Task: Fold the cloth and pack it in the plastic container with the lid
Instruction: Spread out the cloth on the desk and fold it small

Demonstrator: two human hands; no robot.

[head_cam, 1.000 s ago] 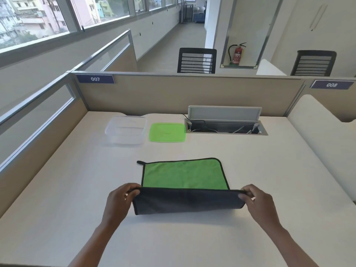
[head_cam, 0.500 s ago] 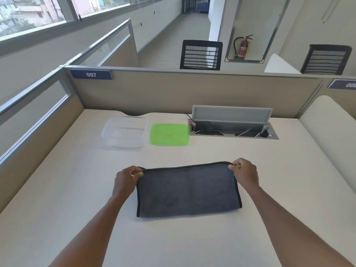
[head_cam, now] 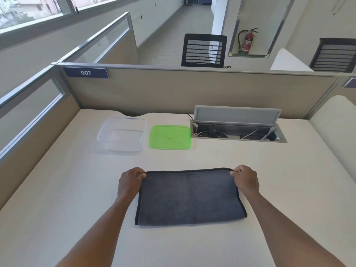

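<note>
The cloth (head_cam: 189, 197) lies folded in half on the desk, its grey side up with a black hem; no green shows. My left hand (head_cam: 130, 182) pinches its far left corner and my right hand (head_cam: 245, 179) pinches its far right corner. Beyond it, the clear plastic container (head_cam: 121, 134) stands uncovered at the back left, with nothing inside. Its green lid (head_cam: 170, 137) lies flat on the desk just to the container's right, apart from it.
An open cable box (head_cam: 238, 130) with a raised grey flap and plugs is set into the desk at the back right. Beige partitions (head_cam: 192, 89) wall the desk at the back and left. A second desk surface (head_cam: 335, 132) adjoins on the right.
Both hands carried the cloth's near edge away from me over the green side and laid it on the far edge. The cloth went from half lifted to folded flat, grey side up.
</note>
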